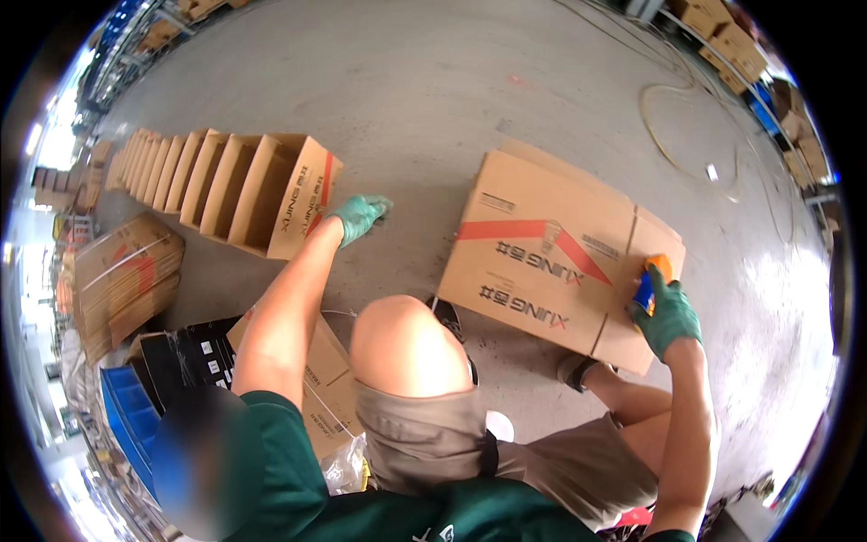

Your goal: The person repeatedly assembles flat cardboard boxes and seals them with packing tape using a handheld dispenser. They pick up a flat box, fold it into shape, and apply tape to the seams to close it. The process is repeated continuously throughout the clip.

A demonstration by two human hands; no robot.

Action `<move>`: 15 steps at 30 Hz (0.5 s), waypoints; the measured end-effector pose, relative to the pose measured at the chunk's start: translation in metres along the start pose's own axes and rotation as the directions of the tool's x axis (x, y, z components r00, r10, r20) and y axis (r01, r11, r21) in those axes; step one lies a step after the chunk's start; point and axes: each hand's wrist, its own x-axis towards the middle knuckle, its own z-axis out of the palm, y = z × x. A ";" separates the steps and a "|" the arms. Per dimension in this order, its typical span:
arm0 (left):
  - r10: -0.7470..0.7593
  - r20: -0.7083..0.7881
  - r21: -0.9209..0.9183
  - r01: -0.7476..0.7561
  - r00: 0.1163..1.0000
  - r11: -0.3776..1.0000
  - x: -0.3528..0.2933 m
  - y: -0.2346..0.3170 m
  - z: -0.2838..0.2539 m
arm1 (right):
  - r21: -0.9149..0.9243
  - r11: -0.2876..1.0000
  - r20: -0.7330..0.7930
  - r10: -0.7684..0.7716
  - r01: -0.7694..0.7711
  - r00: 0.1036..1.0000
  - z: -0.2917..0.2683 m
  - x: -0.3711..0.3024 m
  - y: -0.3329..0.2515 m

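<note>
My right hand (670, 318), in a green glove, is closed round a blue and orange tape dispenser (645, 294). It rests at the right end of a flattened brown cardboard box (542, 253) with a red stripe, which lies on the floor in front of me. My left hand (363, 219), also gloved in green, is stretched out over the floor with nothing in it. Its fingers point right, just beside the nearest carton of a long row of opened-up cardboard boxes (287, 194) with their open sides up.
A strapped stack of flattened cartons (126, 275) stands at the left. Closer to me are a black printed box (194, 357), a blue bin (126, 415) and a cardboard sheet (327, 388). A hose (652, 113) curls over the floor at the far right, by shelves of boxes (731, 50).
</note>
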 end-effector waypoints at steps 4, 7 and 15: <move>0.042 0.198 0.144 -0.072 0.979 0.987 -0.028 0.113 0.055 | -0.122 0.992 0.050 -0.031 0.037 0.998 0.037 -0.006 0.019; -0.020 0.214 0.226 -0.030 0.977 0.974 -0.029 0.142 0.089 | -0.079 0.997 0.052 -0.023 0.027 0.998 0.058 0.007 0.029; -0.083 -0.034 0.001 0.083 0.996 0.997 -0.031 0.144 0.137 | 0.086 0.996 -0.015 -0.006 0.007 1.000 0.106 0.036 0.061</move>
